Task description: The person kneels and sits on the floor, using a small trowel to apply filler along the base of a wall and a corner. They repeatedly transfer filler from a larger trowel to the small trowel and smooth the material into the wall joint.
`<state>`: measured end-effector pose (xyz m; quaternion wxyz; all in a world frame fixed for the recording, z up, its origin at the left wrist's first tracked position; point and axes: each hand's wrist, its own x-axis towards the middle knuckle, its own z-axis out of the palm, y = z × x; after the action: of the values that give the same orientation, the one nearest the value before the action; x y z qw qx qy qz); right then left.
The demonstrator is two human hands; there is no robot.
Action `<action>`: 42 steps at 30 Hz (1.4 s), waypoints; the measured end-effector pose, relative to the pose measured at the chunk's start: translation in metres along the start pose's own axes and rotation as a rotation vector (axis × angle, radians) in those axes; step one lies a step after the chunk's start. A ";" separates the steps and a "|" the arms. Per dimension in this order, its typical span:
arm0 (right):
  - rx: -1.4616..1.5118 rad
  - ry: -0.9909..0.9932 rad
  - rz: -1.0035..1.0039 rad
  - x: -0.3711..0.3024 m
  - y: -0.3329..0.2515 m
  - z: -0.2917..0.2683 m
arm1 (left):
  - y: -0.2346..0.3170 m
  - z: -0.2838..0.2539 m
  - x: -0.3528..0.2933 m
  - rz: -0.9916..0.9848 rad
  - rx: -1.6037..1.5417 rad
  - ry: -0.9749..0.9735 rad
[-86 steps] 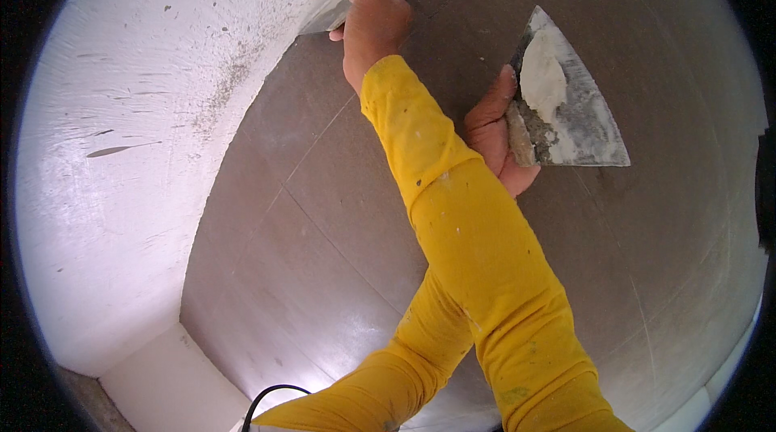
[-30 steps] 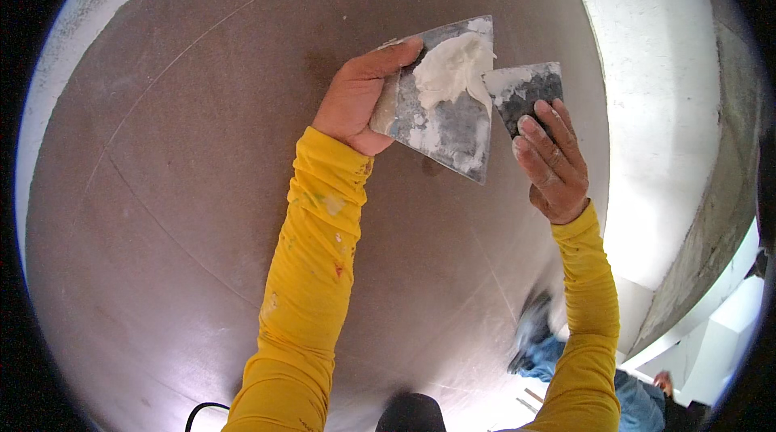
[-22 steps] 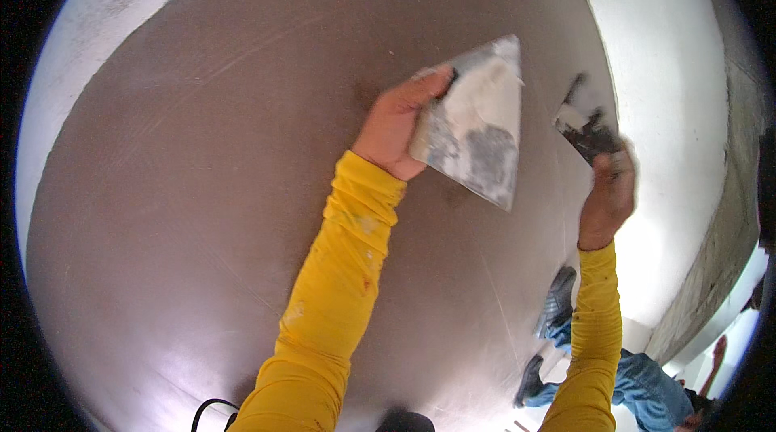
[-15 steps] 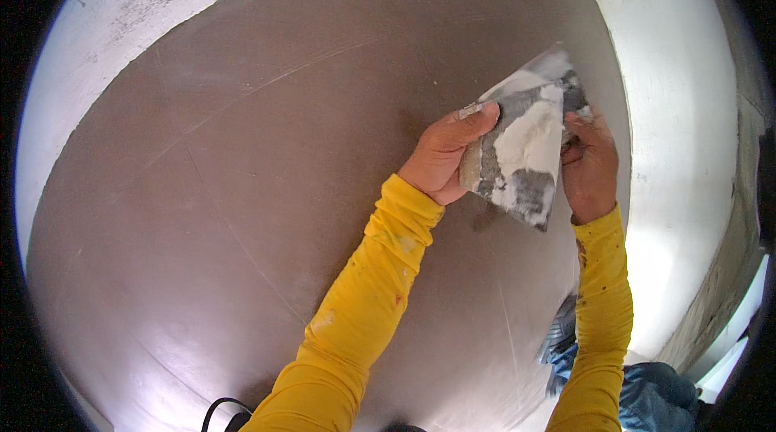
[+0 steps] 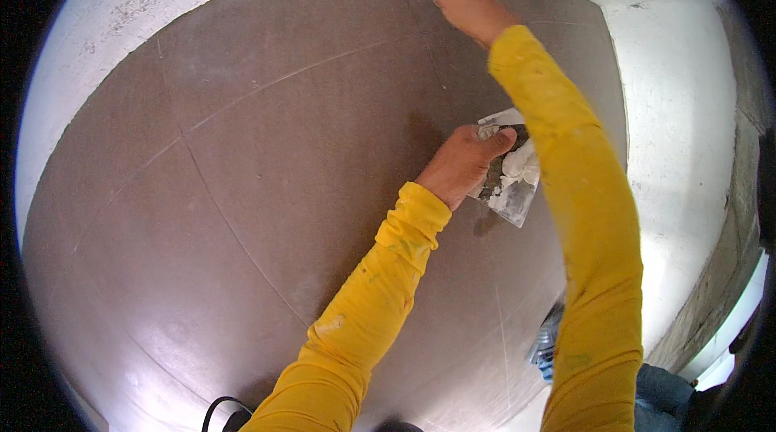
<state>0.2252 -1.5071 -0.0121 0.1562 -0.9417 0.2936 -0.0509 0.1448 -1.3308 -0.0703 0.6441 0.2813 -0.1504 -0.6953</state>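
Observation:
My left hand [image 5: 465,159] grips a flat putty knife [image 5: 511,204], thumb on top; its grey blade carries thick white putty [image 5: 521,164]. A white-smeared flat edge [image 5: 503,118] shows above the thumb, and I cannot tell whether it belongs to a second blade. My right sleeve covers part of these. My right hand [image 5: 473,4] is stretched far forward, fingers curled together and their tips whitened. Those tips are at the far edge of the brown tiled surface [image 5: 267,157], by the white wall; whether they pinch anything is not visible.
A white wall [image 5: 162,4] with dark stains runs along the far and left edge. Another white wall [image 5: 671,125] stands at the right, with a grey rough strip [image 5: 715,270] beyond. Blue denim [image 5: 663,396] and a dark shoe-like shape [image 5: 548,333] show at lower right, a black loop [image 5: 218,408] at lower left.
My right hand has left the blades at my left hand and reached forward and left to the far edge. My left hand has moved slightly down and right, still gripping the putty knife.

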 end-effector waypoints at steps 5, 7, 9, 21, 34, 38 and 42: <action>-0.194 0.216 0.122 0.023 -0.010 0.045 | 0.001 -0.001 -0.005 0.189 -0.118 -0.082; -0.145 0.190 0.148 0.028 -0.011 0.047 | 0.003 0.003 -0.008 0.207 -0.187 -0.076; -0.068 0.155 0.148 0.030 -0.013 0.046 | 0.009 0.005 -0.009 0.296 -0.013 -0.050; 0.571 1.030 0.327 -0.224 0.000 -0.125 | 0.030 0.007 -0.014 0.121 -0.619 -0.033; -0.308 0.388 0.382 -0.299 0.047 -0.059 | 0.026 0.005 -0.017 -0.046 -0.513 -0.244; 0.357 0.501 0.258 -0.322 0.036 -0.116 | 0.026 0.002 -0.014 -0.055 -0.452 -0.143; -0.190 0.071 -0.221 -0.330 0.015 -0.189 | 0.021 0.013 -0.019 -0.115 -0.297 -0.143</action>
<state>-0.0896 -1.3817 0.1606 0.0493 -0.9765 0.1968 -0.0728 0.1545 -1.3170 -0.0438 0.6254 0.1410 -0.0749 -0.7638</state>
